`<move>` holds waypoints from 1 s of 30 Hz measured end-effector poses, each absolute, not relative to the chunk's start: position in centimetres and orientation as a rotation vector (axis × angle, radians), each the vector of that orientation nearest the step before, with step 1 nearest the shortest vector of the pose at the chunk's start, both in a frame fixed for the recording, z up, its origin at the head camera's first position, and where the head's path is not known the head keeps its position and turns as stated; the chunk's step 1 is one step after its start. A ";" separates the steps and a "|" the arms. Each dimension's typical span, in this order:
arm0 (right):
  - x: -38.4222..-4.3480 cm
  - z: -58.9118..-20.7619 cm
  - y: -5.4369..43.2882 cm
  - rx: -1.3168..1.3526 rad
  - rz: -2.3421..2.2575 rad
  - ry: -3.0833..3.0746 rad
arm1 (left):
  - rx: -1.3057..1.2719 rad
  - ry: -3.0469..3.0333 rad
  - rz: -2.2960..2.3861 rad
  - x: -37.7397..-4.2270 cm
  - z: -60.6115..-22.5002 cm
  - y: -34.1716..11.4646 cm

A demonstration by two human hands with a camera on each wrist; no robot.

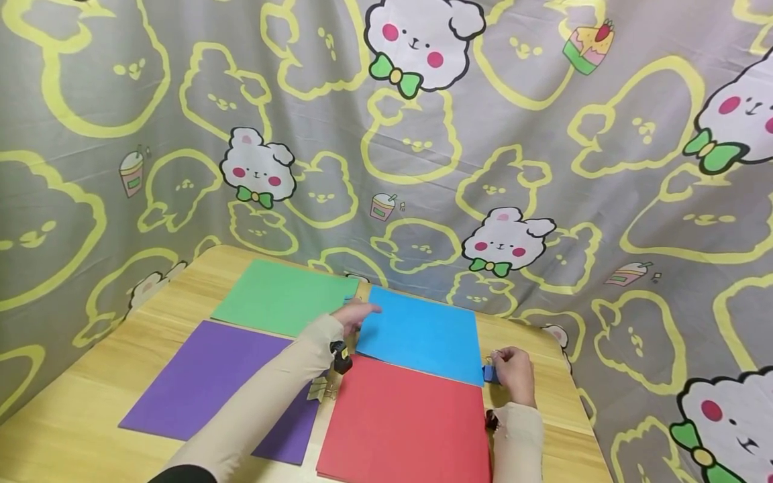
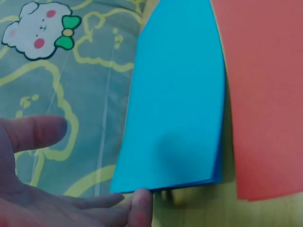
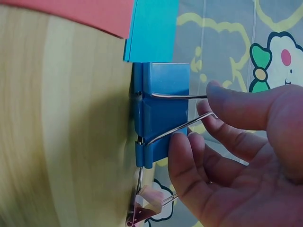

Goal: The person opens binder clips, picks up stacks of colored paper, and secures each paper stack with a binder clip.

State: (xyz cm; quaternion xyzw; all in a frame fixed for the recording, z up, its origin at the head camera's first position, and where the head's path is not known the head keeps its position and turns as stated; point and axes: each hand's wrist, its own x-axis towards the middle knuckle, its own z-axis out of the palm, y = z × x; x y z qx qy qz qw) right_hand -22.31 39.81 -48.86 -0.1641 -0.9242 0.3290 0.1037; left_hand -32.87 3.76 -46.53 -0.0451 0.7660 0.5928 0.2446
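Note:
A stack of blue paper (image 1: pixel 423 332) lies at the back right of the table. My left hand (image 1: pixel 355 315) is at its left edge, thumb spread away. In the left wrist view, fingertips (image 2: pixel 141 201) of this hand touch the stack's edge. At the stack's right corner sits a blue binder clip (image 3: pixel 168 80), right beside the paper. Thumb and fingers of my right hand (image 1: pixel 514 372) pinch its wire handles. Below that clip in the right wrist view is a small pinkish metallic clip (image 3: pixel 150 198), partly hidden by the hand.
Red paper (image 1: pixel 410 422) lies in front of the blue stack. Green paper (image 1: pixel 280 295) and purple paper (image 1: pixel 199 382) lie to the left. A gold-toned binder clip (image 1: pixel 317 389) is between purple and red. A patterned curtain (image 1: pixel 338 168) hangs behind the wooden table (image 1: pixel 72 402).

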 end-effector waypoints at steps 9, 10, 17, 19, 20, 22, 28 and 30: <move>-22.3 -48.5 39.7 -0.493 0.991 -2.746 | -0.136 2.070 1.764 -32.6 -47.1 5.2; -22.2 -48.5 39.7 -0.492 0.986 -2.745 | -0.137 2.066 1.778 -32.6 -47.1 5.3; -22.2 -48.5 39.6 -0.471 0.986 -2.737 | -0.132 2.071 1.782 -31.8 -46.6 5.8; -22.2 -48.4 39.6 -0.463 0.988 -2.732 | -0.130 2.070 1.788 -31.6 -46.6 5.8; -22.2 -48.4 39.6 -0.457 0.988 -2.731 | -0.132 2.063 1.799 -31.5 -46.6 5.8; -22.2 -48.4 39.6 -0.456 0.986 -2.736 | -0.135 2.047 1.825 -31.3 -46.6 5.8; -22.2 -48.4 39.7 -0.454 0.989 -2.744 | -0.150 2.001 1.879 -31.0 -46.2 6.0; -22.2 -48.5 39.7 -0.440 0.998 -2.752 | -0.159 2.029 1.873 -31.3 -46.5 5.8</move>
